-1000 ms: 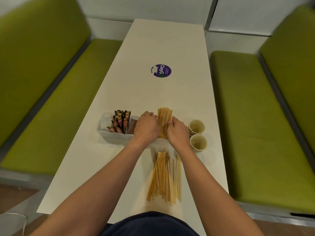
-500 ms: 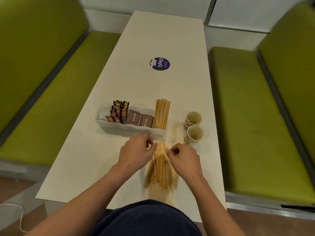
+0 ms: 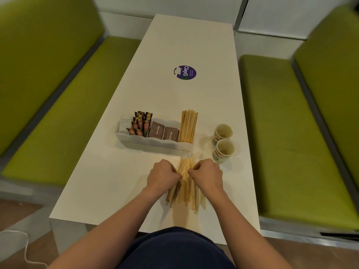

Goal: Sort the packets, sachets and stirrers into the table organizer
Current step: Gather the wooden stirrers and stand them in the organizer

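Observation:
A white organizer (image 3: 155,145) stands across the table. From left to right it holds white sachets (image 3: 123,125), dark and orange stick packets (image 3: 141,123), brown sugar packets (image 3: 164,133) and a bunch of wooden stirrers (image 3: 188,126). A loose pile of stirrers (image 3: 186,191) lies on the table just in front of it. My left hand (image 3: 163,176) and my right hand (image 3: 206,175) sit on either side of the pile's far end, fingers curled and pinching stirrers between them.
Two paper cups (image 3: 223,140) stand to the right of the organizer. A round purple sticker (image 3: 185,72) marks the white table (image 3: 108,191) further back. Green benches (image 3: 58,113) run along both sides.
Both hands left the stirrers in the organizer's right compartment, drew back toward me, and closed in on the loose pile from either side.

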`<state>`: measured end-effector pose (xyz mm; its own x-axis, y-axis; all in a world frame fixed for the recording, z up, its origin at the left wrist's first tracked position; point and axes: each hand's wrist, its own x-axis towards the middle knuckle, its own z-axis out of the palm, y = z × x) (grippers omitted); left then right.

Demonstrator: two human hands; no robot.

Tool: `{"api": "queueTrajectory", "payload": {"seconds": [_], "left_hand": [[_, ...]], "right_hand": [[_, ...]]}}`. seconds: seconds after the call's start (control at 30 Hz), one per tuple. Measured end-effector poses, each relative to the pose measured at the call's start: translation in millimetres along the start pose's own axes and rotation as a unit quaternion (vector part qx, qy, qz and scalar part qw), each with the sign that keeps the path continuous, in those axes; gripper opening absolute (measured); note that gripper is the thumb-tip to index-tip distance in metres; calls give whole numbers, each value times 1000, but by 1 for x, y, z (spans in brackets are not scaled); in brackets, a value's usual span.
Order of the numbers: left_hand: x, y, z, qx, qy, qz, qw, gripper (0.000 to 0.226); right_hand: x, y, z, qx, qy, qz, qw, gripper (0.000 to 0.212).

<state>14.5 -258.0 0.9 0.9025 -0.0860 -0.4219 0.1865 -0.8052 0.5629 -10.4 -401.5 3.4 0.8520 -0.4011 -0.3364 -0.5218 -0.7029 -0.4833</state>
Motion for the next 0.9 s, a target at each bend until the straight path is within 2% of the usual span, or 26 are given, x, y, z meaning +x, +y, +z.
{"api": "queueTrajectory", "payload": {"seconds": [0.33,0.47,0.57,0.67,0.8,0.9], "left_hand": [[-5,-12,-18,-127,-57,-31,990,10],[-15,-5,-30,-162,-53,4,985,10],[-18,18,-56,-204,-22,90,975,9],[-2,49,-87,-255,57,163,951,4],[33,84,-106,-279,156,198,927,6],[58,92,-96,-277,175,188,926,7]], "right_hand": [[-1,16,-6,198,-16,52,979,10],[-5,18,-12,255,-14,48,966,6],[-6,18,-19,290,-9,40,956,4],[-9,14,-26,330,5,11,944,4],[-10,6,-35,358,45,-33,932,5],[-4,0,-43,391,90,-45,915,8]]}}
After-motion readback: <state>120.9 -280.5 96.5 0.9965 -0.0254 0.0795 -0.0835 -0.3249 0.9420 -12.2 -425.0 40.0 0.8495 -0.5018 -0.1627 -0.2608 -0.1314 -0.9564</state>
